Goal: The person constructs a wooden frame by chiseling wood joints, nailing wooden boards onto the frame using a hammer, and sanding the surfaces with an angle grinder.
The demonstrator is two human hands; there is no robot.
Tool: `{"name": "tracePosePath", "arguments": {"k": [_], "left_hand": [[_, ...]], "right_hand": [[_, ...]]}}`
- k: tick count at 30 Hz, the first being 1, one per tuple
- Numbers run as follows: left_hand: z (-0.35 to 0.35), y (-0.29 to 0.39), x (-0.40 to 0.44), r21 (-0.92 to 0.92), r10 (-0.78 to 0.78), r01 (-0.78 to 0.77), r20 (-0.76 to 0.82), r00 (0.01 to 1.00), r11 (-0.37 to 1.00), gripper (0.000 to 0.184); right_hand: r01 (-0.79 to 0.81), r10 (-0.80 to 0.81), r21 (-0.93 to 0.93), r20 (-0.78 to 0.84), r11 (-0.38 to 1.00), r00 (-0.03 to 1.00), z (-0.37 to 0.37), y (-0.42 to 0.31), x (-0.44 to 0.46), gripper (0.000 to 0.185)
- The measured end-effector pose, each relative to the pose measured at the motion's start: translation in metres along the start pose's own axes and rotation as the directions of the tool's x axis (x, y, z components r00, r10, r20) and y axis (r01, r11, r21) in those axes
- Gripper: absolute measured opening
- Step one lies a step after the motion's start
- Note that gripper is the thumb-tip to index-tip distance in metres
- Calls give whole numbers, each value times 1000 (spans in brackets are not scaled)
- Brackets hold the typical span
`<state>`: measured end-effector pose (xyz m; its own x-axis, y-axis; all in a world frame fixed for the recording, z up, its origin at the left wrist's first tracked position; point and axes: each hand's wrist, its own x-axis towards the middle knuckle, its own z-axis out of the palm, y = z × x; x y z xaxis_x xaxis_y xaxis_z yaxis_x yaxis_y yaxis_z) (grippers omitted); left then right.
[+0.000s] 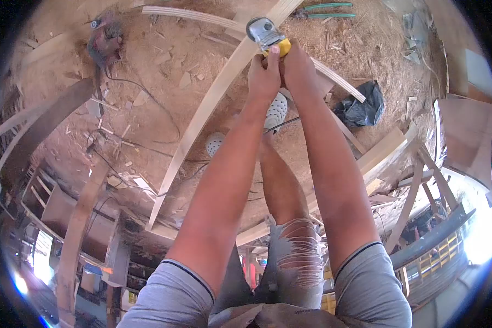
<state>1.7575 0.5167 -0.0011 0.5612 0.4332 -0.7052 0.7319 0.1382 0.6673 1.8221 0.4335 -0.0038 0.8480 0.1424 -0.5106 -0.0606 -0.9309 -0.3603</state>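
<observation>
A yellow and silver angle grinder is held out in front of me near the top of the view. My left hand and my right hand are wrapped round its body side by side. The grinder's round disc lies at its upper left, over or against a long pale wooden board that runs diagonally across the floor. Whether the disc touches the wood, I cannot tell. A dark cord hangs below my hands, past a white perforated shoe.
A red power tool with a cord lies upper left. A black plastic bag sits right of my hands, by a striped strip's end. Wood scraps and sawdust cover the floor. Wooden frames stand at both sides. Green strips lie at the top.
</observation>
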Motion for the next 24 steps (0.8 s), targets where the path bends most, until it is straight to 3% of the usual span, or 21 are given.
{"name": "tracePosePath", "arguments": {"k": [6, 12, 18, 21, 24], "left_hand": [[23, 38, 22, 39, 10, -12, 45, 999, 999, 90], [60, 46, 51, -81, 40, -35, 63, 997, 996, 90], [75, 87, 60, 19, 54, -54, 6, 999, 998, 88], [95, 81, 82, -67, 73, -69, 55, 996, 995, 75], [98, 103, 78, -25, 28, -27, 37, 999, 999, 75]], "right_hand": [[-17, 17, -3, -30, 1000, 999, -22, 11, 38, 30], [-19, 19, -46, -5, 999, 1000, -41, 30, 78, 30], [56, -51, 100, -50, 993, 997, -59, 43, 109, 42], [-6, 11, 142, -40, 990, 999, -84, 34, 111, 48], [-64, 64, 156, 5, 986, 998, -95, 32, 121, 50]]}}
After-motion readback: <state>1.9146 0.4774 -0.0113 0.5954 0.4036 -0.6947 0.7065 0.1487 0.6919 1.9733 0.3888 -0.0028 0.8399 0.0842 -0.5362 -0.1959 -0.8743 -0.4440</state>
